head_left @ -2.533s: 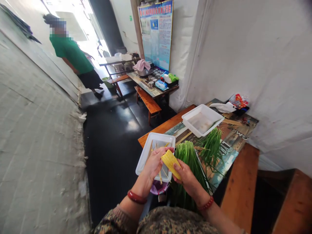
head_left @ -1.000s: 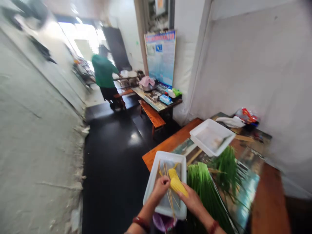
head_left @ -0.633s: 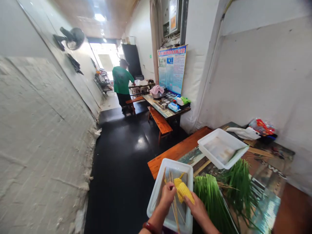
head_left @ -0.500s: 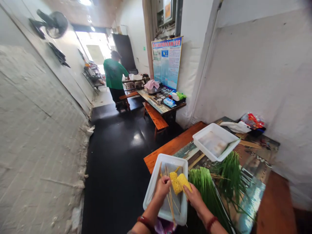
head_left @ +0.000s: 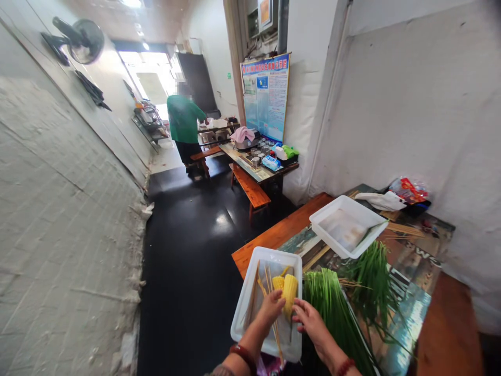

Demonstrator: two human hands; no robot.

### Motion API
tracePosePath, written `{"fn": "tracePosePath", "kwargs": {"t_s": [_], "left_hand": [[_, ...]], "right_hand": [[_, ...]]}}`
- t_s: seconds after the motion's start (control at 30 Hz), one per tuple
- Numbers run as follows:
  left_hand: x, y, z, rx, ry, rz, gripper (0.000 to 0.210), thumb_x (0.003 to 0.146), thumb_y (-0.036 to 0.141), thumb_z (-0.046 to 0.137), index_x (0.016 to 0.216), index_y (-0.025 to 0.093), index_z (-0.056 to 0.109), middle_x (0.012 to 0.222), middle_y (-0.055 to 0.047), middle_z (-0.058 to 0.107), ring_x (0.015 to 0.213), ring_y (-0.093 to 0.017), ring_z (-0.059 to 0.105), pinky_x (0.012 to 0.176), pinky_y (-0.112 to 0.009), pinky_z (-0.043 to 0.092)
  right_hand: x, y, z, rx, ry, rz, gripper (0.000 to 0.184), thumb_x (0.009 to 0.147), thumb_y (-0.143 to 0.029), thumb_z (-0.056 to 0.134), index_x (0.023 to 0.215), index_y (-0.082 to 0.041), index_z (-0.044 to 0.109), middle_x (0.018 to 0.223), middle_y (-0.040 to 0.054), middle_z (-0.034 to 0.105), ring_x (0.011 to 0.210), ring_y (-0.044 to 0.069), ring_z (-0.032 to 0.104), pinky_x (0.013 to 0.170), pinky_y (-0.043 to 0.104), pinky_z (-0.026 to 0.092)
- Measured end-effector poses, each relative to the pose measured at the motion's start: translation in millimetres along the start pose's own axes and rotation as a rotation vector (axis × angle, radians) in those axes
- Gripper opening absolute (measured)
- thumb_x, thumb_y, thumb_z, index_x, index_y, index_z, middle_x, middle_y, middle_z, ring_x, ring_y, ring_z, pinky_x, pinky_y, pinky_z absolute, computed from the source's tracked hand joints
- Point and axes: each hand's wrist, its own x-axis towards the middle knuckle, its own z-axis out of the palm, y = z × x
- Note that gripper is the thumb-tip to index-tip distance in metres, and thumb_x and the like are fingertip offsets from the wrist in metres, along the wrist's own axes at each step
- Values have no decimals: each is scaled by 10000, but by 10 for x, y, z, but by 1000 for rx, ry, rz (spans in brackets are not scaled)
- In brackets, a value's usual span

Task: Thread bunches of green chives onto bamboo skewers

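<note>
A yellow piece of corn on the cob (head_left: 290, 291) lies in a white plastic tray (head_left: 242, 297), beside a second corn piece (head_left: 278, 282). Over the corn's left side is my left hand (head_left: 270, 307), its fingers loosely apart; whether the fingertips touch the corn I cannot tell. My right hand (head_left: 311, 318) is at the tray's right rim, open, fingers spread close to the lower end of the corn. Thin wooden skewers (head_left: 275, 330) lie in the tray under and beside my left hand, some reaching over its near edge.
Long green chives (head_left: 331, 300) lie right of the tray, with another green bunch (head_left: 370, 269) on the table. A second white tray (head_left: 319, 230) stands behind them. A wooden bench (head_left: 274, 235) runs along the table. Farther back, a person in green (head_left: 183, 120) stands at another table.
My right hand has let go of the corn piece, which now lies in the tray beside the other. My left hand has moved right towards it and its fingers have loosened.
</note>
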Motion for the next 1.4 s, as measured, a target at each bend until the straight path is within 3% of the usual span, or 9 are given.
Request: {"fn": "tracePosePath", "kwargs": {"t_s": [0.2,0.37,0.53,0.8,1.0,1.13,1.2,1.4], "left_hand": [[-68,-76,-128,76,152,-23,478,605,402,768,982,123,677,963,-104,687,873,-211,626,698,-273,462],[-86,-157,-247,140,102,-74,600,593,505,757,1041,120,650,972,-96,696,862,-205,644,700,-272,473],[-145,-238,-223,234,32,-112,679,564,578,754,1047,116,633,903,-98,703,799,-226,666,685,-319,502],[-239,-146,308,285,-148,-85,640,600,549,732,1053,109,631,888,-99,713,764,-201,657,668,-298,489],[-269,-159,539,267,-195,-107,633,597,546,731,1046,112,623,865,-82,710,726,-172,638,650,-277,476],[-292,-296,662,275,-129,-98,619,583,536,734,1022,115,623,784,-53,690,679,-158,614,602,-259,446],[-345,-358,767,275,-82,-80,575,591,527,720,977,109,636,687,-22,644,611,-145,583,552,-250,413],[-600,-433,1328,273,34,58,361,740,344,633,1021,117,641,749,-35,652,668,-147,591,613,-261,438]], "right_hand": [[-407,-37,-189,27,-53,23,492,650,-507,703,981,-145,665,824,61,670,642,144,611,511,225,409],[-617,-33,-509,87,48,62,458,701,-496,691,986,-139,672,806,42,677,657,129,603,526,211,407],[-743,-98,-633,129,164,25,362,751,-467,657,883,-131,682,675,-5,613,540,79,509,461,178,308],[-887,-135,-713,138,207,9,266,747,-394,666,760,-128,669,549,-62,483,445,40,332,421,193,173],[-943,-87,-894,154,224,27,365,731,-504,668,712,-143,615,472,-94,370,423,44,253,407,209,147],[-948,-6,-1073,151,138,13,508,741,-672,574,678,-168,550,436,-117,253,395,44,177,387,216,100],[-923,94,-1187,167,126,90,575,689,-758,557,687,-183,527,430,-129,213,379,40,142,379,213,72],[-731,234,-1484,142,-86,83,687,551,-841,589,765,-189,562,425,-132,219,363,34,125,366,196,56]]}}
